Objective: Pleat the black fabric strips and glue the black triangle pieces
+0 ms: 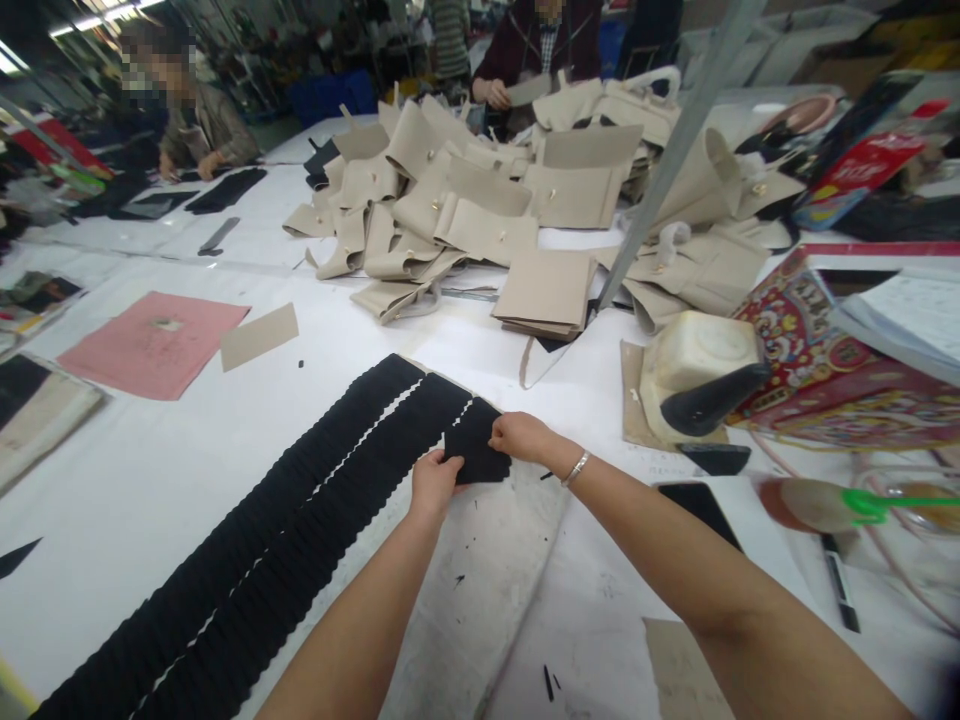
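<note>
Two long rows of overlapping black pieces, the outer row (315,455) and the inner row (375,465), run from the centre of the frame down to the lower left, and both look laid out over their whole visible length. Beside the upper end of the inner row, just right of centre, a short black section (478,450) lies across a jagged white gap; it covers only a small stretch, so by my reading this third strip is barely begun, though how much is left cannot be told, as the rows run out of view at the bottom left. The left hand (433,485) is closed on the lower left corner of the short black section, thumb on top and the other fingers mostly hidden. The right hand (521,438) has its fingers curled in, seemingly pinching the section's right edge; whether it has one layer or several is unclear. Under the hands, at lower centre, is a stained pale board (487,590). A beige stack (544,290) sits above and right of the hands, a white container with a black nozzle (701,360) stands at the right, and a pink sheet (161,345) lies at the left of the frame
</note>
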The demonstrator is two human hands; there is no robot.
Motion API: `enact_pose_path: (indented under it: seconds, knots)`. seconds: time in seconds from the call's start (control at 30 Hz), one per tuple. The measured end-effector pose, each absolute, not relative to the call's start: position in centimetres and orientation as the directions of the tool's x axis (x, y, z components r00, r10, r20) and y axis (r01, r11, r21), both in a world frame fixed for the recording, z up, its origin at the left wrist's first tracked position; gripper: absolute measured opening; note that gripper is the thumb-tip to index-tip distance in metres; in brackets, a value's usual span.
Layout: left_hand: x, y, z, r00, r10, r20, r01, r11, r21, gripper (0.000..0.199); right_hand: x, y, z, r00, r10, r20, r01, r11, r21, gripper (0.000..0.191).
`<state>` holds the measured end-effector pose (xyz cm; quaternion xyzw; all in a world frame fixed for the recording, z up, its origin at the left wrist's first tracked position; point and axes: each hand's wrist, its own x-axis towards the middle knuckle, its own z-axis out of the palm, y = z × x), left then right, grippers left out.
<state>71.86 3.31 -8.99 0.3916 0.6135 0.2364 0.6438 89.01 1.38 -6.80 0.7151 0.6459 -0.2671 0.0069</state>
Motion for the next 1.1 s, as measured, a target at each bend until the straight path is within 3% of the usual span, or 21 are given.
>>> enact_pose_path:
  seconds: [0.63,1.1]
  knots:
    - [71.5,4.2,-9.8,0.115,0.794,-0.597,0.283,0.549,0.786,0.008,87.8,2.2,-6.5,0.131,0.884,-0.448,0.949,-0.243,-0.201,0.031]
    - [71.2,4.3,-10.1,0.124,0.781,-0.612,0.302,0.558,0.773,0.009,87.5,2.6,-6.3,0.166,0.870,-0.463,0.946,-0.273,-0.175,0.030]
